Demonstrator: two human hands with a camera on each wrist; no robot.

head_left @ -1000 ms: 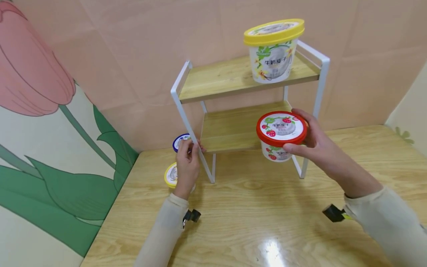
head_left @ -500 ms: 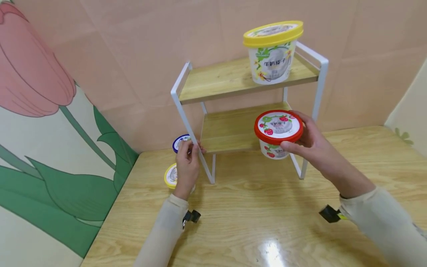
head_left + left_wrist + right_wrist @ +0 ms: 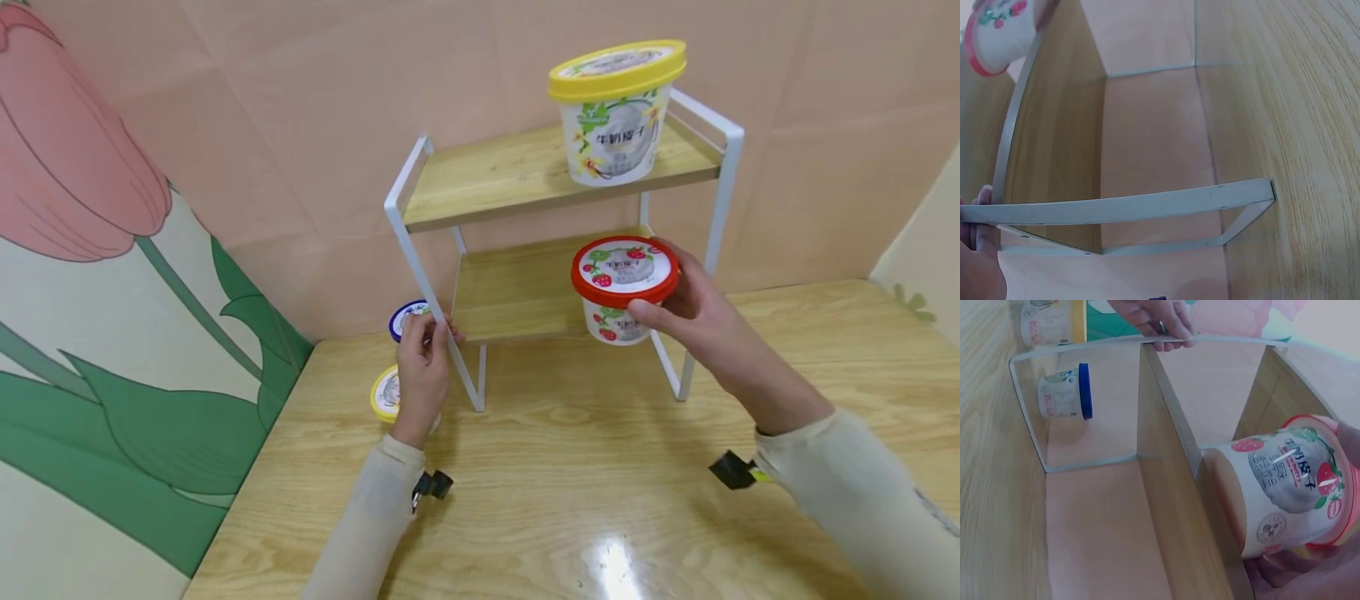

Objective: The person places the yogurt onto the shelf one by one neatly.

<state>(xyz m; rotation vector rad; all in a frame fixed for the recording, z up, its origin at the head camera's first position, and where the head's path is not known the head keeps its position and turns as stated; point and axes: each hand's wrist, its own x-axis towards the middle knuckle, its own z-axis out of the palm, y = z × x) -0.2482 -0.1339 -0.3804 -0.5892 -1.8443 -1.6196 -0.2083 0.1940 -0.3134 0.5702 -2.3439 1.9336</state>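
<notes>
My right hand (image 3: 705, 325) grips a red-lidded ice cream tub (image 3: 625, 271) printed with strawberries, thumb on the near side at the rim. The tub is upright in front of the lower shelf (image 3: 517, 292) of a two-tier rack. In the right wrist view, the base of the strawberry tub (image 3: 1291, 481) is right at the shelf's front edge. My left hand (image 3: 422, 375) holds the rack's white left front leg (image 3: 463, 379) at lower-shelf height. The left wrist view has that hand's fingers (image 3: 985, 234) around the metal frame (image 3: 1110, 209).
A yellow-lidded tub (image 3: 617, 125) stands on the right of the upper shelf (image 3: 487, 175). Left of the rack, a blue-lidded tub (image 3: 405, 315) and another yellow-lidded tub (image 3: 385, 396) stand on the wooden table (image 3: 555, 492), partly hidden by my left hand. A pink-draped wall rises behind.
My right hand has brought the red-lidded tub slightly left and up, closer over the lower shelf. The left hand keeps its hold on the rack leg.
</notes>
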